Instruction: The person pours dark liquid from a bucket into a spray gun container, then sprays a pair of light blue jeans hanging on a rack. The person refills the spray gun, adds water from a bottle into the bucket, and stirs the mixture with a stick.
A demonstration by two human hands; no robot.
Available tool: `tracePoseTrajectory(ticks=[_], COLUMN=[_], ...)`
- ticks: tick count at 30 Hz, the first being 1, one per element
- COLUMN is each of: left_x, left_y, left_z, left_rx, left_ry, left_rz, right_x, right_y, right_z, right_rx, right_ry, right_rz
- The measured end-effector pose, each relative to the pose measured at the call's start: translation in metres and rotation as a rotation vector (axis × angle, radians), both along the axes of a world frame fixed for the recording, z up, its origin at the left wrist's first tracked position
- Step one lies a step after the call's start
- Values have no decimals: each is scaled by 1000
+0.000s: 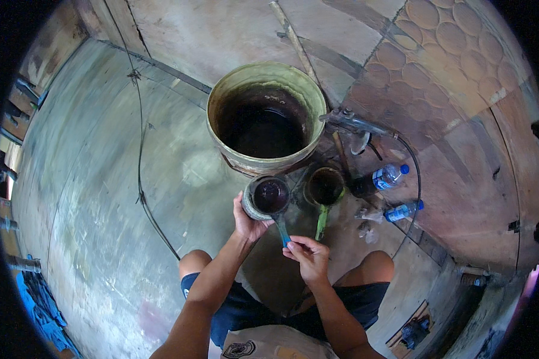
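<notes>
A grey dipper with a blue handle is held up just in front of a large bucket. Dark stuff, perhaps liquid, shows inside it. My left hand is wrapped round the dipper's left side and underneath. With fingers and thumb pinched, my right hand grips the end of the blue handle. Close by on the right is a second dipper with a green handle, its inside brown and stained. The bucket has a pale, crusted rim and a very dark inside whose depth I cannot make out.
Right of the bucket lie a spray gun with a black hose and two blue-capped plastic bottles. A wooden stick leans behind the bucket. Along the floor at left runs a dark cable. Blue cloth lies at the far left.
</notes>
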State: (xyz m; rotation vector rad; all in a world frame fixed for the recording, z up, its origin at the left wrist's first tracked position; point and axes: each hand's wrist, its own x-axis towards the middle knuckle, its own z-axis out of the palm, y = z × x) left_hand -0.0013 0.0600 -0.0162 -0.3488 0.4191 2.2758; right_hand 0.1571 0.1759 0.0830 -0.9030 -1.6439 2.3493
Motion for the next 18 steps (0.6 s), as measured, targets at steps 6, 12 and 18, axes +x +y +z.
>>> tracePoseTrajectory(ticks=[6, 12, 18], left_x=[-1, 1, 8], left_y=[1, 0, -8], left_z=[5, -4, -14], left_rx=[72, 53, 129], left_ry=[5, -1, -12], left_rz=[-26, -18, -63], right_x=[12, -1, -32], right_y=[46, 119, 151], right_z=[-8, -89, -122], right_rx=[-223, -378, -467], right_ry=[-53, -97, -213], right_rz=[-252, -372, -400])
